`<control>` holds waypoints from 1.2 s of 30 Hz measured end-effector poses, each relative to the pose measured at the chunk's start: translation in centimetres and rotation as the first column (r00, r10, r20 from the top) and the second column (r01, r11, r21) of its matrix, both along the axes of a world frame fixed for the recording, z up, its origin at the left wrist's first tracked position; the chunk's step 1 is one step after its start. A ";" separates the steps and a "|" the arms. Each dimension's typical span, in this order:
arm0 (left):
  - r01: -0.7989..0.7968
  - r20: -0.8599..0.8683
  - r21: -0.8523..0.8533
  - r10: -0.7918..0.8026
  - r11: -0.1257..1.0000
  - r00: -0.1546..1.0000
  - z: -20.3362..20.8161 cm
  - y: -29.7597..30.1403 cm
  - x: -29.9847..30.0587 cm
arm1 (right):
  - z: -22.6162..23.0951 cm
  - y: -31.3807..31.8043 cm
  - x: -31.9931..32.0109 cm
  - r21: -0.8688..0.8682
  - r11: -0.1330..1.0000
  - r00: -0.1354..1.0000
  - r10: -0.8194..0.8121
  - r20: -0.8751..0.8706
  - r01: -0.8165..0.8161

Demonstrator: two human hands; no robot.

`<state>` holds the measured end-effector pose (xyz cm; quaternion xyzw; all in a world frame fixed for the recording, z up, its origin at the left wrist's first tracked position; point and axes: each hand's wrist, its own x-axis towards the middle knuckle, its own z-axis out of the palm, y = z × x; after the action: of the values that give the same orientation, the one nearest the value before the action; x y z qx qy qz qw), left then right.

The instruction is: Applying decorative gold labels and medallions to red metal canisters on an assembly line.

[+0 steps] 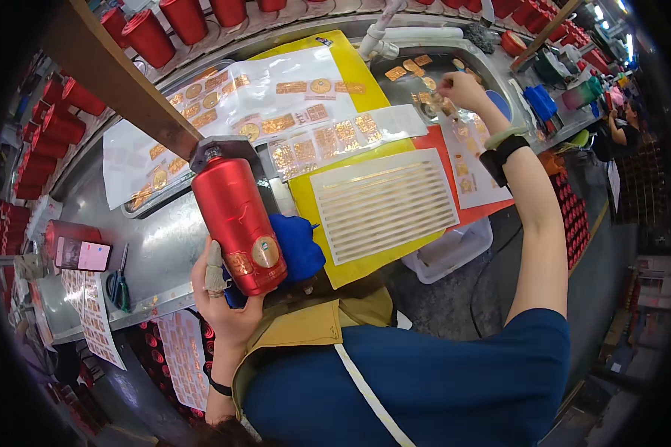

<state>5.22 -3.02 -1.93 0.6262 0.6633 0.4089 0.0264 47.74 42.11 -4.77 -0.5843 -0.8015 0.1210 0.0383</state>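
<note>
My left hand (227, 316), with a pale wrap on one finger, closes around the lower end of a shiny red bottle (235, 205). The bottle tilts slightly, its narrow top near a dark angular piece (220, 147) at the foot of a wooden post. A round gold decal (265, 252) and a smaller one sit on the bottle's lower side. At the far right, my right hand (464, 91) reaches over a metal sink (386, 65) with its fingers pinched. Loose gold decals (414, 67) lie in the sink. What the pinched fingers hold is too small to tell.
Decal sheets (257, 93) and a striped white sheet (384, 205) lie on yellow sheeting (350, 272). A blue cloth (298, 249) bunches beside the bottle. A white tap (379, 46) overhangs the sink. Scissors (118, 290) and a phone (83, 254) lie left. Red containers (149, 37) line the back.
</note>
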 end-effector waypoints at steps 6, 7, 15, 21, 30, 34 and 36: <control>0.003 0.008 -0.041 -0.002 0.999 1.000 0.1 -0.2 -0.2 | -1.0 1.3 -5.7 -0.023 0.999 0.998 0.027 -0.048 -0.028; 0.010 0.011 -0.044 -0.010 0.999 1.000 0.2 -0.1 -0.2 | -0.6 1.5 -5.9 -0.040 0.999 0.999 0.029 -0.046 -0.031; 0.008 -0.036 -0.030 -0.009 1.000 0.999 -0.3 -0.2 -0.3 | 2.9 2.2 -5.2 -0.034 0.995 0.942 -0.099 -0.322 0.093; -0.001 -0.041 -0.011 0.000 1.000 0.999 -0.3 0.0 -0.3 | -0.4 3.8 -6.9 0.009 0.983 0.759 -0.135 -0.637 0.183; 0.011 -0.063 -0.007 -0.012 1.000 0.998 0.0 0.2 -0.3 | -6.7 3.3 -8.9 -0.004 0.999 0.998 0.039 0.053 -0.039; 0.018 -0.053 0.004 -0.018 1.000 0.998 0.0 0.0 -0.3 | -0.1 2.5 -9.0 -0.165 0.963 0.883 -0.262 -0.390 0.214; 0.022 -0.045 0.009 -0.022 1.000 0.999 -0.2 0.1 -0.3 | 1.5 1.5 -8.3 -0.193 0.956 0.814 -0.289 -0.504 0.220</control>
<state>4.87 -2.91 -2.11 0.6427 0.6548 0.3975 0.0129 39.48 43.65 -3.24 -0.6319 -0.6652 0.3204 0.2357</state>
